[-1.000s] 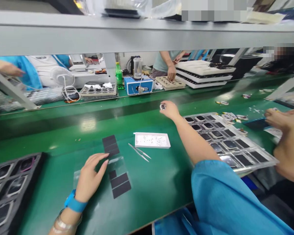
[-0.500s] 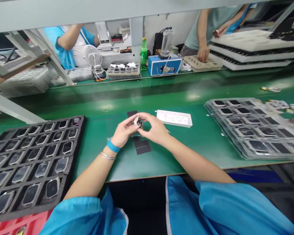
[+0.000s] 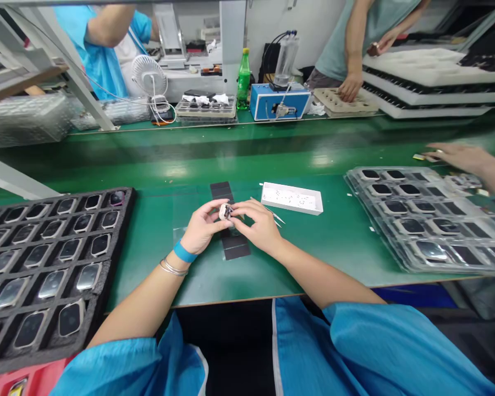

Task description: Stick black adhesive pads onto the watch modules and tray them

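Over the green bench, my left hand [image 3: 203, 226] pinches a small pale smartwatch case [image 3: 224, 211] between thumb and fingers. Dark inner parts show on the side facing my right hand. My right hand [image 3: 259, 223] is closed at that side, its thumb and fingertips on the case; small details between them are hidden. Beside the back of my right hand, pale tweezers [image 3: 278, 218] stick out to the right; whether the hand holds them I cannot tell. Beneath both hands lies a strip of black rectangular sheets [image 3: 236, 248].
A white box [image 3: 312, 208] with tiny dark parts sits behind my right hand. To the left is a black foam tray [image 3: 126, 220] of watches, to the right stacked clear trays [image 3: 379, 231]. A co-worker's hand [image 3: 462, 157] reaches in at right; another person's hand [image 3: 350, 87] works across the bench.
Both my hands have shifted slightly left with the case, and my right fingers have straightened more toward it. More of the tweezers shows. A co-worker's hand has come in at the right.
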Demonstrator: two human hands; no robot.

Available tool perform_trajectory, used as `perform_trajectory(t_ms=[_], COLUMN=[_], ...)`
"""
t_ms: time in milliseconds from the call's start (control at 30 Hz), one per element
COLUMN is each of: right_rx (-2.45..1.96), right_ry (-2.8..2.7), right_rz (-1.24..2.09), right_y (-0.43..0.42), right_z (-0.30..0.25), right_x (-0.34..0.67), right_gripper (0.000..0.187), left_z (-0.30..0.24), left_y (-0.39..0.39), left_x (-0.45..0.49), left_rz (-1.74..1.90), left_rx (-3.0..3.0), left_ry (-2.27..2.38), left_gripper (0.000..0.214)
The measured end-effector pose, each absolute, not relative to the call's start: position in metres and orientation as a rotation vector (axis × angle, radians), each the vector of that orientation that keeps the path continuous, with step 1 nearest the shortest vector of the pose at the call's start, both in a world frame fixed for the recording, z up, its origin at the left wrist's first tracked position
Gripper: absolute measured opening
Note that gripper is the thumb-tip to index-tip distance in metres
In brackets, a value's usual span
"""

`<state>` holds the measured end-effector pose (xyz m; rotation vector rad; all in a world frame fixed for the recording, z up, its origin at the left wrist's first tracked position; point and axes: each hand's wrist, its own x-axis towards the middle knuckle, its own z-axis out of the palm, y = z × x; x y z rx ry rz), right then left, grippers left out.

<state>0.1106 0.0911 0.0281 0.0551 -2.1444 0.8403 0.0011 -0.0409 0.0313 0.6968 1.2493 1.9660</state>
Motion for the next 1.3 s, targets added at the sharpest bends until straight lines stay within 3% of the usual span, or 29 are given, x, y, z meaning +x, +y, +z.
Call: perform_trajectory(t_ms=[933, 1200, 1300], right_rx=[0.016, -0.535, -0.656], right_ry=[-2.156, -2.327, -2.277], right_rz=[0.712, 0.439, 0.493], right_y=[0.094, 0.178, 0.193], right_z=[0.024, 0.046, 0.047], right_x=[0.108, 0.123, 0.126], right_gripper=[0.013, 0.014, 0.019], left_z=[0.027, 0.032, 0.031], left_y=[-0.037, -0.042, -0.043], left_x=[0.007, -0.006, -0.007], left_rz=[2.029, 1.947, 1.948], left_rx=[0.664, 0.393, 0.391], left_ry=[1.340, 1.166, 1.150], left_gripper=[0.049, 0.052, 0.055])
